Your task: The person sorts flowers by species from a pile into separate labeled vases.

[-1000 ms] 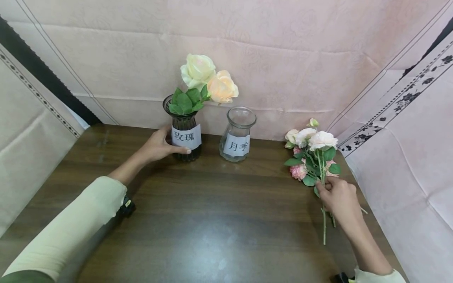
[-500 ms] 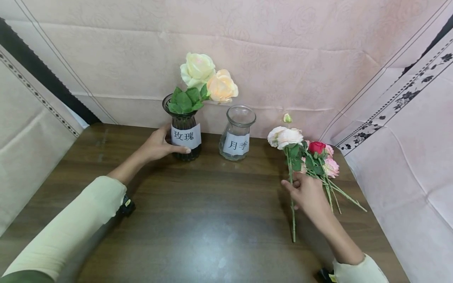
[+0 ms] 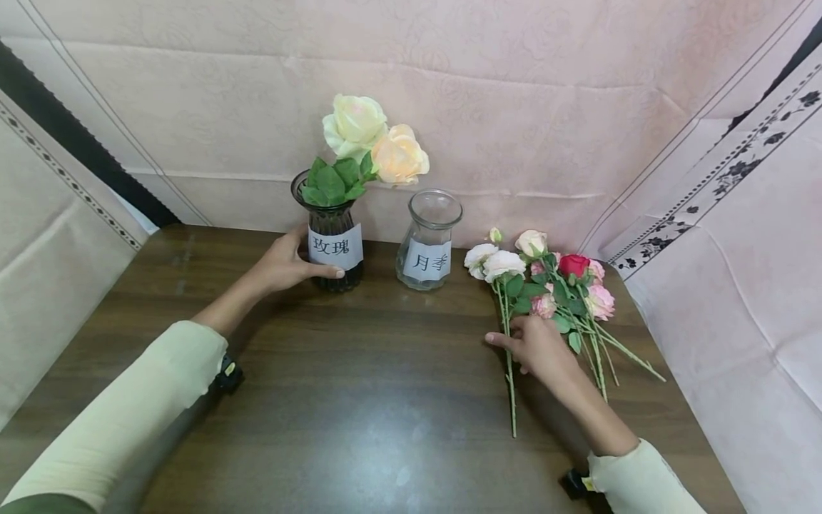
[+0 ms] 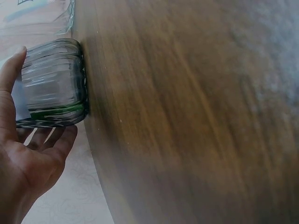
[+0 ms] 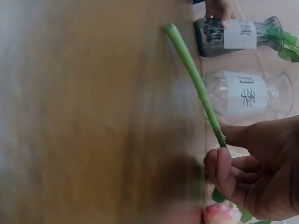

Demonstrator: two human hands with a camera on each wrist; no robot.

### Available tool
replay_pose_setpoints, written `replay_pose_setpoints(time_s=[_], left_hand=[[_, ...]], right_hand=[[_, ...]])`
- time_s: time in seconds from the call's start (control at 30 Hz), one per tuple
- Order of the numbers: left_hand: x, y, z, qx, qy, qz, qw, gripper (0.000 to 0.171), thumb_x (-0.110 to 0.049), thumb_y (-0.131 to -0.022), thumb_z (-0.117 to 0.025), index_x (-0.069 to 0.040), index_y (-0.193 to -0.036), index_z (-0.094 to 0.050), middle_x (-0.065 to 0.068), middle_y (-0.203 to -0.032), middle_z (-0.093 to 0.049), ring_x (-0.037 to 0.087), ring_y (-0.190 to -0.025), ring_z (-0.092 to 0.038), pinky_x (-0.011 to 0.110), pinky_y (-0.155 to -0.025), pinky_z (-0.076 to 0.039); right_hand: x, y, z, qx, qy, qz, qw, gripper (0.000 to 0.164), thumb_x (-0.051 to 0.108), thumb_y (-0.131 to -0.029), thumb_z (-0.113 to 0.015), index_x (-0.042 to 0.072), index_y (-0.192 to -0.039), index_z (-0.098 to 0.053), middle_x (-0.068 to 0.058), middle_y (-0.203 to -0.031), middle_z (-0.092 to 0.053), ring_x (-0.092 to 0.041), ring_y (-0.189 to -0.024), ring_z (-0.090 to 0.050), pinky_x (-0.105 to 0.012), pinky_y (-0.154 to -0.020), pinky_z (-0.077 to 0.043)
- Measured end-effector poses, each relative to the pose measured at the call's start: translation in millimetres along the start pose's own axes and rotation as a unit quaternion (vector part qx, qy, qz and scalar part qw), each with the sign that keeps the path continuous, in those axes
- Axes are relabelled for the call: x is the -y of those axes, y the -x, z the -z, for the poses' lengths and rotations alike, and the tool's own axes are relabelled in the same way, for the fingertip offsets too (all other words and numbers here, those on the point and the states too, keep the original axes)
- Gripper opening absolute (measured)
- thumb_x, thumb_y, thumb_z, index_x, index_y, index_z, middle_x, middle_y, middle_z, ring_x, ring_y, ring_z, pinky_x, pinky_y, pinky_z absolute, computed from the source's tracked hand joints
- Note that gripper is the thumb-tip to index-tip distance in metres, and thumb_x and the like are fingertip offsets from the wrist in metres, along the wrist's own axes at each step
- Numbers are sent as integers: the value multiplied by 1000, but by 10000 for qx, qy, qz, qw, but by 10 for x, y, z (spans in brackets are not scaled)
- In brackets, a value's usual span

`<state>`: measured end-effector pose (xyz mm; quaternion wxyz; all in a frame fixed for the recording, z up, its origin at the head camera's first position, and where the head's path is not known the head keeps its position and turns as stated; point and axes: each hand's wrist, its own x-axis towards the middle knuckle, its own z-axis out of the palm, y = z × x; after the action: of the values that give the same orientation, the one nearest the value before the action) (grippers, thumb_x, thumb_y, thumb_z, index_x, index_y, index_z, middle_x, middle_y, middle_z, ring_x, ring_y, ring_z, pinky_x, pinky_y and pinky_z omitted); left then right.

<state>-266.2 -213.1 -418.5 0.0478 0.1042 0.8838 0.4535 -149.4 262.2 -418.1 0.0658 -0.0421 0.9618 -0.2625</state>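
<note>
In the head view my left hand (image 3: 285, 265) holds the dark ribbed glass vase (image 3: 329, 223), thumb across the front by its white label. In it stand a pale cream rose (image 3: 355, 125) and a peach rose (image 3: 399, 155) with green leaves. My right hand (image 3: 539, 348) pinches the stem of a white flower spray (image 3: 504, 265) that has a small bud. The right wrist view shows this green stem (image 5: 191, 67) between thumb and fingertips, its cut end pointing away. A clear glass vase (image 3: 432, 221) with a white label stands between the hands, holding no flowers.
Right of my right hand lies a pile of flowers on the wooden table (image 3: 359, 385): a red bloom (image 3: 574, 265), pink blooms (image 3: 600, 302) and a cream bloom (image 3: 531, 243), with crossed stems. Light patterned cloth (image 3: 514, 107) rises behind the table.
My right hand has carried the white flower spray left, off the pile, toward the clear vase, uncovering the red bloom. My left hand has stayed on the dark vase.
</note>
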Motion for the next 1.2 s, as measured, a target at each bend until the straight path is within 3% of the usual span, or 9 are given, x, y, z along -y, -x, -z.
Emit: replay_pose_setpoints(time_s=[0.1, 0.23, 0.37, 0.5, 0.63, 0.73, 0.87, 1.03, 1.2], left_hand=[[-4, 0, -2, 4, -25, 8, 10000, 107, -56, -84, -100, -12, -165, -47, 13, -155, -66, 35, -143, -63, 58, -115, -54], [-13, -7, -1, 24, -9, 0, 10000, 107, -56, -84, -100, -12, -165, -47, 13, -155, -66, 35, -143, -63, 58, -115, -53], [-18, -11, 5, 17, 1, -4, 10000, 105, -55, -84, -100, -13, -165, -48, 12, -155, -66, 34, -143, -63, 58, -115, -53], [-23, -11, 8, 9, 0, -15, 10000, 105, -55, -84, -100, -13, -165, -48, 12, -154, -66, 34, -143, -63, 57, -116, -53], [-25, -9, 3, 7, -6, 4, 10000, 106, -55, -84, -100, -12, -165, -47, 12, -155, -66, 35, -143, -62, 58, -117, -52], [-19, -10, -2, -11, -8, -5, 10000, 104, -54, -84, -100, -12, -164, -49, 12, -153, -66, 35, -142, -63, 58, -117, -53], [-1, -17, -9, -16, 3, -86, 10000, 97, -51, -86, -100, -11, -159, -52, 13, -149, -69, 35, -138, -66, 56, -114, -54], [12, -14, -13, -9, 21, -134, 9999, 95, -51, -86, -99, -10, -159, -53, 13, -148, -69, 34, -137, -67, 55, -113, -55], [11, -9, -9, -29, 17, -133, 9999, 95, -50, -86, -100, -11, -160, -53, 13, -148, -70, 34, -137, -67, 55, -112, -55]], right_hand=[[-48, 0, 67, 126, 3, -120, 9998, 51, 50, -106, -78, 11, -78, -62, 2, -54, -55, -18, -47, -64, -34, -50, -49], [-123, 40, 166, 200, -78, -207, 9996, 53, 59, -106, -75, 8, -95, -79, -2, -61, -66, -18, -51, -66, -35, -52, -54], [-191, 94, 301, 269, -145, -282, 9991, 57, 63, -105, -74, 7, -98, -81, -3, -67, -72, -19, -57, -68, -34, -54, -55], [-279, 132, 497, 474, -168, -461, 9977, 54, 59, -104, -78, 6, -94, -81, -3, -71, -73, -18, -61, -67, -33, -54, -54], [-428, 120, 722, 652, -101, -566, 9962, 41, 45, -105, -81, 5, -100, -83, -2, -72, -74, -17, -64, -67, -33, -55, -54], [-558, 84, 845, 477, 59, -558, 9973, 32, 36, -105, -81, 5, -109, -84, -3, -73, -77, -17, -67, -69, -32, -58, -55], [-726, 35, 901, -120, 488, -469, 9976, 26, 31, -102, -83, 5, -106, -86, -5, -81, -83, -17, -74, -70, -34, -65, -52], [-865, -36, 820, -740, 728, -364, 9939, 25, 27, -98, -88, 2, -102, -84, -12, -91, -86, -29, -88, -77, -45, -75, -57], [-913, -92, 735, -819, 718, -390, 9933, 23, 21, -100, -83, -2, -104, -81, -16, -92, -84, -33, -87, -76, -48, -73, -58]])
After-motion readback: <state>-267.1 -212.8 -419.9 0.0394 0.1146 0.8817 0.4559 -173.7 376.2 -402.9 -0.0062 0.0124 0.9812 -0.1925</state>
